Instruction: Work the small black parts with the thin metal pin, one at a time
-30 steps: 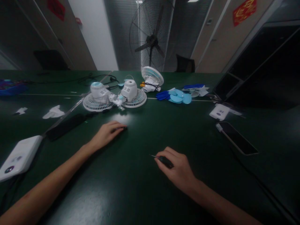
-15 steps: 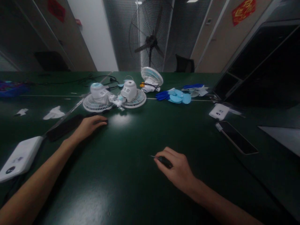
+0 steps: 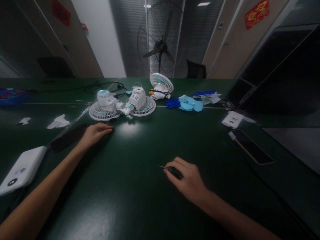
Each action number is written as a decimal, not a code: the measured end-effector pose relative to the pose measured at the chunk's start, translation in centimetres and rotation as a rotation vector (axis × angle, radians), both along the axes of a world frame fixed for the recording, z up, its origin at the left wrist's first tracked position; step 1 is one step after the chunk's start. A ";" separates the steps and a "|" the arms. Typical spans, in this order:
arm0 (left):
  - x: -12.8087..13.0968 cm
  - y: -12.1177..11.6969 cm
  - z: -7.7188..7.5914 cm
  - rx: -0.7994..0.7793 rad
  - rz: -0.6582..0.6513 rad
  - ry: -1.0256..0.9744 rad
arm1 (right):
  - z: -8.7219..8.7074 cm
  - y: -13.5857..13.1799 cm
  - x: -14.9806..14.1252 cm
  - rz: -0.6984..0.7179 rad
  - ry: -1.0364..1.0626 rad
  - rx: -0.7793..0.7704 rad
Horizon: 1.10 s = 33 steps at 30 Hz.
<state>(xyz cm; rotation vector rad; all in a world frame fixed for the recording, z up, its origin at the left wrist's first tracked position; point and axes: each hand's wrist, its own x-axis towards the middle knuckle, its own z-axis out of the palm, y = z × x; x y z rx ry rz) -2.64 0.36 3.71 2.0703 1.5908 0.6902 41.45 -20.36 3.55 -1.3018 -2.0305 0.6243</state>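
Observation:
My right hand (image 3: 188, 176) is closed around the dark handle of a small screwdriver (image 3: 175, 172). The thin metal shaft points left, just over the green table. My left hand (image 3: 97, 134) lies on the table at left, its fingers drawn together. A small dark patch shows at its fingertips, too dim to name. Beyond this hand, two small white fans lie grille-down: a left fan (image 3: 106, 101) and a right fan (image 3: 138, 99). Behind them, a third white fan (image 3: 161, 86) has its grille tilted up, with a dark cord around its base.
Light blue fan blades (image 3: 191, 104) lie beside blue gloves (image 3: 173, 102). A phone (image 3: 251, 146) and a white power bank (image 3: 232, 120) are at right. Another white device (image 3: 22, 170) and a long black object (image 3: 66, 137) sit at left. Behind the table stands a large floor fan (image 3: 160, 45).
The camera view has shifted slightly. Both hands stay nearly where they were, and the screwdriver remains in my right hand.

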 end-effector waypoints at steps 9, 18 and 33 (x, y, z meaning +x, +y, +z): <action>14.6 -9.8 0.7 -0.153 -0.569 -0.136 | 0.8 0.0 -0.4 -0.008 -0.085 -0.009; 16.6 -13.2 -0.2 -0.176 -0.680 -0.213 | 0.2 -0.3 -0.6 0.049 -0.142 0.027; 17.6 -13.8 0.0 -0.168 -0.774 -0.212 | -0.2 -0.2 -0.8 0.132 -0.090 0.021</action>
